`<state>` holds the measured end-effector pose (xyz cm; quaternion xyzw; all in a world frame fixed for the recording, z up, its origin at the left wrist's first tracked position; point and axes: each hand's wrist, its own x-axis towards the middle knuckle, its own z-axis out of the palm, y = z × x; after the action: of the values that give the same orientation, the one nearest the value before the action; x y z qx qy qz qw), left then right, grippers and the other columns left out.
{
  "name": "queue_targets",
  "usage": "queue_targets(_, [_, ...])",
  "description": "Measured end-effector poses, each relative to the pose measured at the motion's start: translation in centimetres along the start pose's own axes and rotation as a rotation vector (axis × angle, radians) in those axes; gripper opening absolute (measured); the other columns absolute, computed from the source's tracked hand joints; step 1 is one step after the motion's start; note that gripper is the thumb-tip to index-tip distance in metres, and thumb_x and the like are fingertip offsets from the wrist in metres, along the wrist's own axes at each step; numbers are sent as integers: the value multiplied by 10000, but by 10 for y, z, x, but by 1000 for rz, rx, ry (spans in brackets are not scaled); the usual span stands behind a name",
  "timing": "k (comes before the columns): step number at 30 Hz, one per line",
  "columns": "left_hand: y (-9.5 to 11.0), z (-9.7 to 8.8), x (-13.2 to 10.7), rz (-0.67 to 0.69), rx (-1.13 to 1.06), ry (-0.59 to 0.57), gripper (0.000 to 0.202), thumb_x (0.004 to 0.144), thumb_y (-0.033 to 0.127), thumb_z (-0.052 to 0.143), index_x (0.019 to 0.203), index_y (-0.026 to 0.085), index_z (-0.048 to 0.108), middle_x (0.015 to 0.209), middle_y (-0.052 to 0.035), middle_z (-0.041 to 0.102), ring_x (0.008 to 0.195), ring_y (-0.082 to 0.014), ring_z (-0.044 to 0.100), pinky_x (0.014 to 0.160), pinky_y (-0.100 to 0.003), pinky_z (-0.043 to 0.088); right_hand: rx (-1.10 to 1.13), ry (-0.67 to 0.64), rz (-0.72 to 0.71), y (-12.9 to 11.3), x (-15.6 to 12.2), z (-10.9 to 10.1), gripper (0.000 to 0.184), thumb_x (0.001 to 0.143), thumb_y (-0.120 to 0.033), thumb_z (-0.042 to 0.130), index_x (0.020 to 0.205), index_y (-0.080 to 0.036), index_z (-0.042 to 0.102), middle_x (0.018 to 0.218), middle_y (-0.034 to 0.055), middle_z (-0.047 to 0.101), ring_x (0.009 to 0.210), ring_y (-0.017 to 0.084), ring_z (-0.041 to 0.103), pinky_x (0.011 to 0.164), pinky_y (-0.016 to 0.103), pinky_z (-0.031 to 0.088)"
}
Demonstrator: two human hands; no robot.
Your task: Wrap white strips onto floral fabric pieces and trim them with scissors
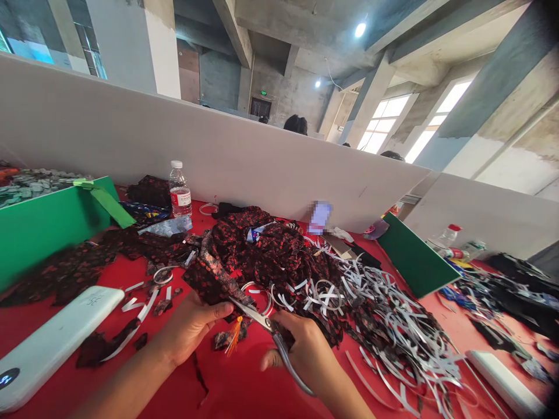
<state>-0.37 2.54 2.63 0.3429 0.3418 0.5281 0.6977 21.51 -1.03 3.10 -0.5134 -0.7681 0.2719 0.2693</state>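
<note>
My left hand (194, 322) pinches the edge of a dark fabric piece (257, 247) printed with red flowers, which lies bunched over the red table. In my right hand (303, 343) is a pair of scissors (286, 356) with grey handles. Their blades point up and left, touching the fabric close to my left thumb. Whether the blades are parted is hard to make out. Below them lies a small scrap with an orange tuft of threads (234, 336). Several white strips (393, 314) are heaped with dark scraps to the right of my right hand.
A white power bank (65, 343) lies at the left, near a green divider (52, 233). A water bottle (180, 195) stands by the grey partition (244, 157). Another green divider (414, 256) stands at the right. A blurred phone (319, 218) leans at the back.
</note>
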Motion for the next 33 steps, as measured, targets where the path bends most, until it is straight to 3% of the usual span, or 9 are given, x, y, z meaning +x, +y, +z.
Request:
queue_targets(9, [0, 0, -2, -7, 2, -10, 253, 580, 179, 804, 820, 171, 724, 829, -45, 768, 855, -239, 689, 799, -342, 530, -14, 28, 19, 0, -1, 2, 510, 594, -584, 735, 862, -155, 671, 597, -49, 484, 540, 98, 352, 501, 196, 272])
queue_targets(16, [4, 3, -2, 3, -13, 19, 272, 567, 170, 813, 824, 181, 722, 839, -35, 766, 845, -218, 688, 785, -318, 527, -35, 36, 19, -1, 0, 1, 507, 590, -594, 734, 820, -147, 669, 600, -49, 490, 548, 96, 347, 504, 196, 275])
queue_targets(25, [3, 5, -3, -17, -6, -9, 232, 572, 166, 806, 787, 180, 721, 803, -23, 768, 844, -210, 688, 805, -298, 513, -12, -8, 5, -2, 1, -1, 564, 610, -599, 720, 965, -164, 658, 637, -45, 486, 551, 99, 365, 517, 194, 282])
queue_targets(33, [2, 2, -3, -15, -15, 0, 232, 567, 179, 815, 781, 180, 725, 798, -32, 767, 835, -226, 693, 801, -321, 520, -23, 34, 6, 2, 1, 4, 552, 588, -623, 719, 854, -142, 665, 609, -46, 485, 541, 93, 341, 497, 192, 279])
